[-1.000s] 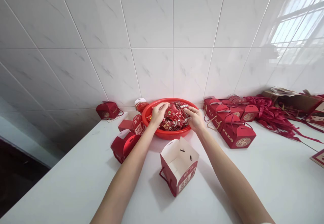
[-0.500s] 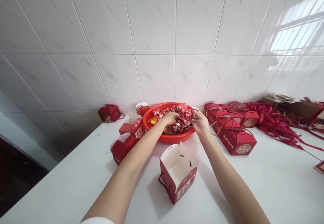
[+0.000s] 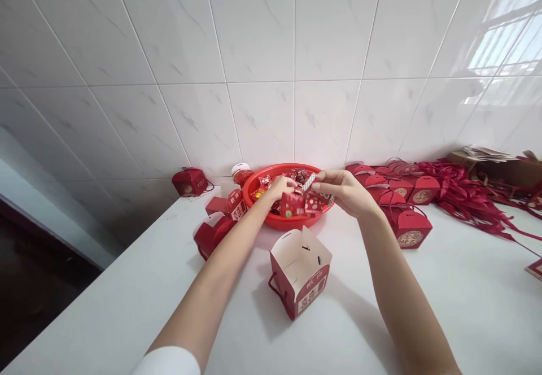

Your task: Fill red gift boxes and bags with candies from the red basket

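Observation:
My right hand (image 3: 345,190) is closed in a pinch on a short row of red candy packets (image 3: 298,204) with white dots, which hangs over the front of a red plastic basket (image 3: 282,222). Inside the basket lie many small wrapped candies (image 3: 265,181), mostly red. My left hand (image 3: 280,186) reaches into the basket with its fingers curled among the candies; what they grip is hidden. Between my forearms stands an open red carton (image 3: 301,276) with a pale inside and a dark red cord handle on its left side.
Several closed red boxes (image 3: 409,225) stand right of the basket. Beyond them lie a heap of red ribbons (image 3: 459,197) and a brown cardboard box (image 3: 508,173). More red boxes (image 3: 212,231) sit on the left of the white table (image 3: 105,318), against a tiled wall (image 3: 260,121).
My right hand has drawn up and towards me out of the basket, lifting the dotted candy packets. My left hand stays among the candies. The view has shifted slightly.

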Action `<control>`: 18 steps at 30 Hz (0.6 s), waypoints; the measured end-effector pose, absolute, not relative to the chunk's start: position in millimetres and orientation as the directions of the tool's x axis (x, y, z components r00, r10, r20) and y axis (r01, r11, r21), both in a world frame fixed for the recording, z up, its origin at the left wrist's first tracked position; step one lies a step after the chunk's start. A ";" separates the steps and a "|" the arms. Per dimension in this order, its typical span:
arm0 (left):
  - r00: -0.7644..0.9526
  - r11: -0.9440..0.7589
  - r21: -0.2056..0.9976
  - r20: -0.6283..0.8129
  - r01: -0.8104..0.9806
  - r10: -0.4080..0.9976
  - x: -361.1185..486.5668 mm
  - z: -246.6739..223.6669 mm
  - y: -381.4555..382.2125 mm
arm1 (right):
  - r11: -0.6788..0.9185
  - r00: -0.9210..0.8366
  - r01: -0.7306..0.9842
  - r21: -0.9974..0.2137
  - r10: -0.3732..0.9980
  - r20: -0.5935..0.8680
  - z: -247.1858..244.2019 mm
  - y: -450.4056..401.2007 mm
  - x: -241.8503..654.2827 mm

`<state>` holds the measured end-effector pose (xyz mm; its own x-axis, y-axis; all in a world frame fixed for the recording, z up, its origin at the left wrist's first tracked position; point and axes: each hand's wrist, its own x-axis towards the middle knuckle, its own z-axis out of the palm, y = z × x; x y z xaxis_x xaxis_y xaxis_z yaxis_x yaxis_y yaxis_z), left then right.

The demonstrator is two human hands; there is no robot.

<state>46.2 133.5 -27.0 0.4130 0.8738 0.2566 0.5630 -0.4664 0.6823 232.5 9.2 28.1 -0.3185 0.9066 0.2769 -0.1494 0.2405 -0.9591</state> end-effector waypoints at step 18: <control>0.821 -0.571 0.637 -0.181 0.517 0.542 -15.1 20.9 -13.7 | 0.620 -0.734 0.587 -0.520 0.679 -0.018 44.8 -53.2 192.2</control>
<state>-15.1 -13.7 20.9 0.8209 0.5417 -0.1807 0.5172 -0.5711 0.6374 192.2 -53.2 44.8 -0.7335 0.6794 -0.0183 0.5875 0.6203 -0.5197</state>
